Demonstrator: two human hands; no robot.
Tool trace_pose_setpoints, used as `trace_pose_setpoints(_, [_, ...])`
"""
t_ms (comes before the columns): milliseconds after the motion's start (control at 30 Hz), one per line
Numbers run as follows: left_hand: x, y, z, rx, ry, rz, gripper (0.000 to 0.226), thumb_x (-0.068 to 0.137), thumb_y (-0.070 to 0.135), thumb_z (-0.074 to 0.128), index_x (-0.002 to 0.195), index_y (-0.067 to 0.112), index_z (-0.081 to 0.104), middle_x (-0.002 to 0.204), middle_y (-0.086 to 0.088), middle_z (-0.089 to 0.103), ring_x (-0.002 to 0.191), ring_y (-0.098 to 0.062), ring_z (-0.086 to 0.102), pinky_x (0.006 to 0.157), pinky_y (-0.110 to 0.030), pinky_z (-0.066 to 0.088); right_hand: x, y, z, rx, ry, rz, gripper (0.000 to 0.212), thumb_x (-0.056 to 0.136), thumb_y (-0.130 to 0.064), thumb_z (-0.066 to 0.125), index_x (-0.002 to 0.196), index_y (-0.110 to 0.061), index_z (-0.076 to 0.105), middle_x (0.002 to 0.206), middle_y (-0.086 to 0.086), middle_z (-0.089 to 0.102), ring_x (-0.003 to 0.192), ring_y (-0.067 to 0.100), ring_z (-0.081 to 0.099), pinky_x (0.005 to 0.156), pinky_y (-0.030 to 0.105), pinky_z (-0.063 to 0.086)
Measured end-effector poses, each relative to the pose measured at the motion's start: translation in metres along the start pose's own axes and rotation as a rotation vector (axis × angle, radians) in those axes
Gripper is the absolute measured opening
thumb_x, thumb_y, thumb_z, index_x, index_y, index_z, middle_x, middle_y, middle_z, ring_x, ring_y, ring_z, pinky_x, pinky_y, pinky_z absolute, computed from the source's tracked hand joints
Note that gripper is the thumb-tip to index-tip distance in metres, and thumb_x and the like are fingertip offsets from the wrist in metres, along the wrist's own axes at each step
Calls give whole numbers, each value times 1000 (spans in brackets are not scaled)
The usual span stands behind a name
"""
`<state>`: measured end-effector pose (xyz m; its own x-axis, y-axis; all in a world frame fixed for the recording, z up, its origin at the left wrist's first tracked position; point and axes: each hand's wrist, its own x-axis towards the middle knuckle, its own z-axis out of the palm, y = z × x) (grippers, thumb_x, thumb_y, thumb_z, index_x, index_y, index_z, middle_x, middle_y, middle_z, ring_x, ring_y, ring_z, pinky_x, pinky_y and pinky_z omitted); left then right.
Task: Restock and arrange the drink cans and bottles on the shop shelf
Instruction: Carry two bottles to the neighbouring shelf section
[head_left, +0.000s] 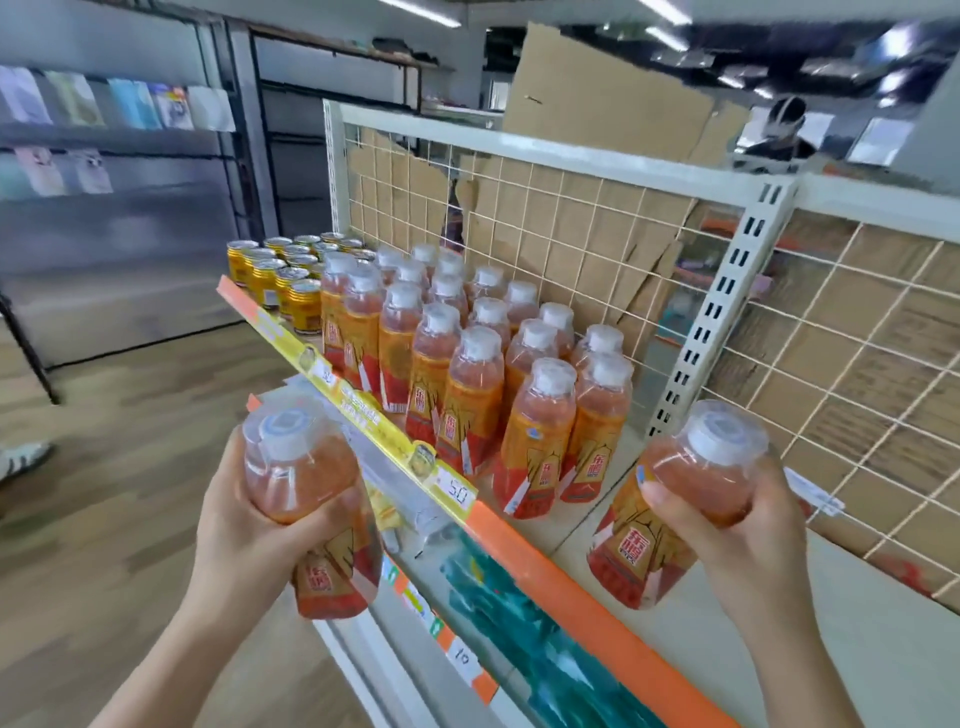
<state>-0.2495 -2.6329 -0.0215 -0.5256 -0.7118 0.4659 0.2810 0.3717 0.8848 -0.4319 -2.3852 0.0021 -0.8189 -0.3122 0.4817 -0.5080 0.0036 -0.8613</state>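
Nearest, the left hand (244, 525) is wrapped round the middle of the left-hand bottle (306, 467), thumb across the front and fingers curled behind. That bottle hangs out in front of the shelf edge, over the floor, tilted with its cap toward the camera. The right hand (737, 525) grips the right-hand bottle (670, 499) the same way, just below the shoulder. This one leans over the shelf (779, 649), above bare white board to the right of the stock. Whether its base touches the board I cannot tell.

Just beyond the hands runs the orange edge strip (571, 577), carrying a handwritten price tag (457, 491) that reads 50. Under it a lower shelf holds teal packs (519, 649), too blurred to name.

Further in, the standing bottles (540, 431) fill the shelf in rows running back to the wire grid (571, 234). Past them, at the left end, the gold cans (291, 291) stand packed tight. Behind the grid lies flattened cardboard (597, 98).

The step in hand looks like the restocking itself, with two fresh bottles being brought to join the rows. The next move calls for standing the right-hand bottle upright just beside the rightmost front bottle, label outward. The left hand must then lift its bottle over the edge strip into the next free spot. The bottles are tall, narrow and close together, so a careless nudge could topple several.
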Motion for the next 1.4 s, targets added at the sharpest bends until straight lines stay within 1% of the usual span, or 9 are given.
trace_pose_setpoints(200, [44, -15, -6, -77, -113, -28, 60, 41, 27, 91, 90, 45, 60, 82, 22, 69, 72, 6, 64, 61, -8, 49, 1, -5, 24, -78, 144, 76, 56, 51, -50, 77, 103, -40, 56, 96, -8, 69, 87, 5, 65, 70, 11, 50])
trace_pose_setpoints(333, [68, -17, 5, -144, -196, -30, 68, 38, 43, 82, 100, 32, 54, 84, 23, 69, 76, 6, 65, 63, -8, 49, 10, -9, 28, -104, 170, 79, 73, 46, -62, 81, 111, -41, 55, 101, -8, 68, 92, 9, 65, 75, 30, 55])
trace_pose_setpoints(500, [95, -13, 29, -217, -293, -29, 72, 29, 76, 76, 94, 49, 60, 88, 23, 69, 81, 6, 64, 64, -8, 49, 29, -4, 24, -184, 250, 95, 64, 48, -43, 87, 104, -40, 56, 97, -10, 68, 92, 12, 65, 78, 37, 54])
trace_pose_setpoints(633, [120, -5, 58, -295, -421, -9, 79, 37, 71, 79, 104, 34, 60, 96, 12, 71, 92, -6, 67, 72, -16, 51, 47, 1, 19, -185, 303, 108, 62, 48, -40, 89, 100, -42, 56, 94, -18, 67, 86, 2, 64, 71, 31, 53])
trace_pose_setpoints(800, [151, 25, 110, -421, -573, 1, 61, 38, 61, 83, 92, 35, 68, 88, 3, 72, 86, -18, 69, 74, -36, 52, 73, 0, 5, -187, 321, 91, 56, 52, -35, 84, 99, -41, 55, 90, -23, 67, 81, -3, 63, 67, 20, 51])
trace_pose_setpoints(933, [172, 55, 165, -508, -667, 27, 47, 51, 37, 75, 95, 27, 63, 87, 4, 72, 83, -15, 70, 67, -30, 54, 94, 3, -10, -239, 338, 91, 58, 48, -46, 81, 100, -46, 54, 95, -19, 67, 89, 2, 63, 76, 32, 50])
trace_pose_setpoints(1167, [202, 74, 254, -517, -763, 48, 70, 52, 29, 81, 115, 12, 54, 102, -5, 69, 91, -17, 68, 73, -28, 56, 116, 7, -27, -243, 359, 60, 55, 47, -46, 78, 97, -45, 55, 94, -22, 66, 87, 0, 64, 72, 26, 48])
trace_pose_setpoints(1267, [216, 64, 285, -499, -819, 21, 63, 53, 26, 82, 109, 22, 53, 101, 0, 68, 92, -12, 66, 74, -24, 54, 120, 12, -31, -251, 374, 73, 53, 52, -37, 79, 99, -39, 54, 94, -22, 66, 87, -1, 64, 72, 24, 48])
trace_pose_setpoints(1400, [232, 47, 311, -462, -896, 26, 65, 57, 25, 83, 115, 18, 53, 101, 0, 70, 93, -14, 67, 78, -29, 56, 129, 19, -25, -269, 380, 107, 62, 45, -53, 75, 100, -38, 53, 94, -28, 64, 87, -5, 62, 66, 13, 48])
